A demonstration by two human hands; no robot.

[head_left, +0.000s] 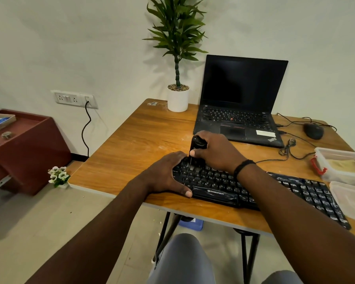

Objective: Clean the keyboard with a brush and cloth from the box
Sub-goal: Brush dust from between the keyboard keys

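A black keyboard (254,189) lies slanted across the front of the wooden table (135,144). My right hand (215,150) grips a black brush (196,145) upright, its bristles down on the keys near the keyboard's upper left corner. My left hand (168,174) holds the keyboard's left end, fingers over the far edge and thumb against the near edge. A clear plastic box (340,167) with a red latch stands at the right, a pale cloth inside it. Its lid (350,199) lies in front of it.
An open black laptop (240,103) sits behind the keyboard, with a black mouse (313,131) and loose cables (289,146) to its right. A potted plant (178,99) stands at the table's back edge. A red cabinet (27,144) is on the left.
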